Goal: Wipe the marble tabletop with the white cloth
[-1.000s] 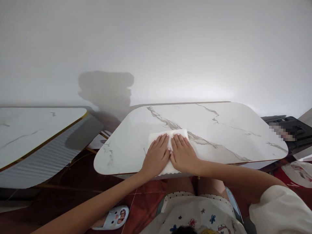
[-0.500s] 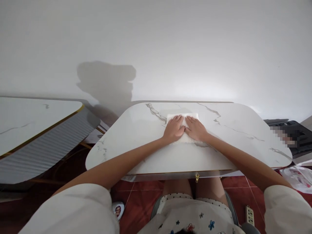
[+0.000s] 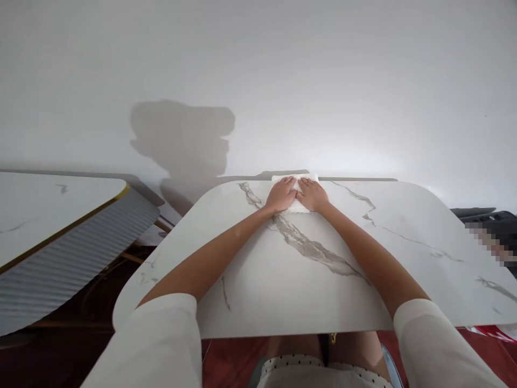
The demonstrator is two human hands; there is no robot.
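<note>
A white cloth (image 3: pixel 297 209) lies flat at the far edge of the white marble-patterned table (image 3: pixel 250 291). My left hand (image 3: pixel 281 194) rests palm down on its left half, fingers stretched forward. On the right half lies my right hand (image 3: pixel 313 194), also flat and pressing down. The thumbs meet near the middle of the cloth. Its far edge reaches the table's back rim by the wall. Both arms extend forward over the tabletop, and the palms hide much of the cloth.
A white wall (image 3: pixel 323 86) with a shadow stands right behind the table. To the left is a second marble-topped table (image 3: pixel 81 194) with a ribbed grey side. A black object (image 3: pixel 495 218), partly pixelated, sits beyond the right edge. The floor (image 3: pixel 230 358) is red.
Both hands have pushed the cloth forward from the table's middle to its far edge. The view has shifted forward, so the tabletop looks larger and its near side lies lower.
</note>
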